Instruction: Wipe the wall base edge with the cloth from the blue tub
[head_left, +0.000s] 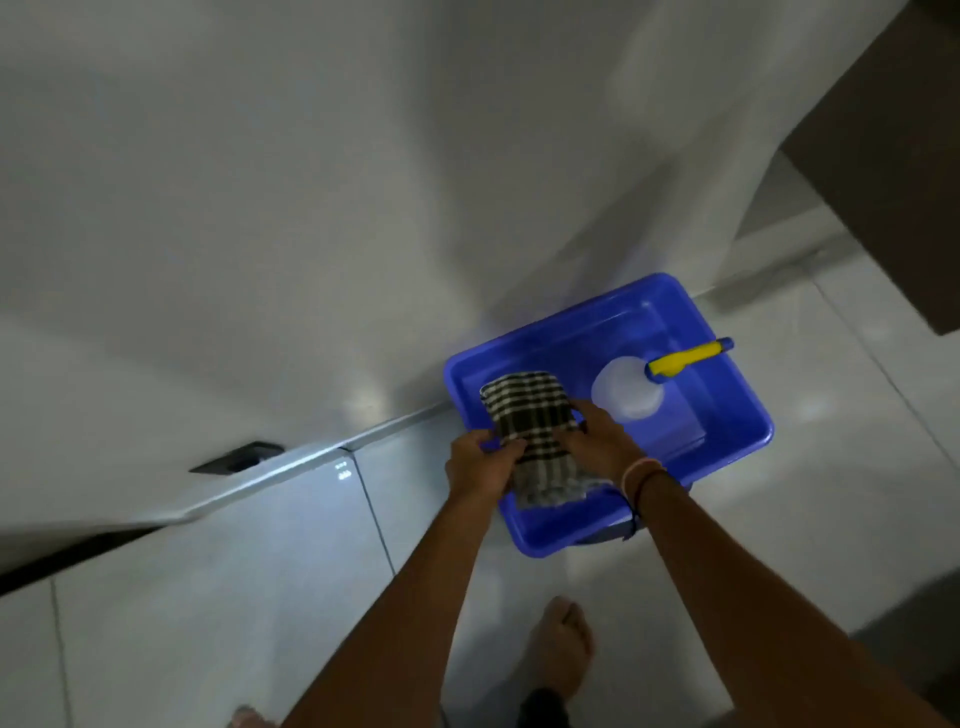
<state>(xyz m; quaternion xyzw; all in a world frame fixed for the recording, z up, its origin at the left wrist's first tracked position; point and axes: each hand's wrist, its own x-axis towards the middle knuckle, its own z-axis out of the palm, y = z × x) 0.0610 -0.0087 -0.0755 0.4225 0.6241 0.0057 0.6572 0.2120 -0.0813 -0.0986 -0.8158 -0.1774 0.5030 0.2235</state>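
The checked cloth (530, 415) is hanging over the near-left part of the blue tub (737, 410), gripped by both hands: the left hand (480, 462) is pinching its left edge with fingers curled over it, and the right hand (597, 441) is closing on its right edge. Inside the tub, at about two o'clock from the cloth, a white bottle (626, 389) with a yellow spray head (685, 358) is lying near the far wall. The tub is sitting on the pale tiled floor (857, 467), touching or just beside the wall base edge (311, 457), which is running toward eight o'clock. A bare foot (561, 644) is standing at six o'clock.
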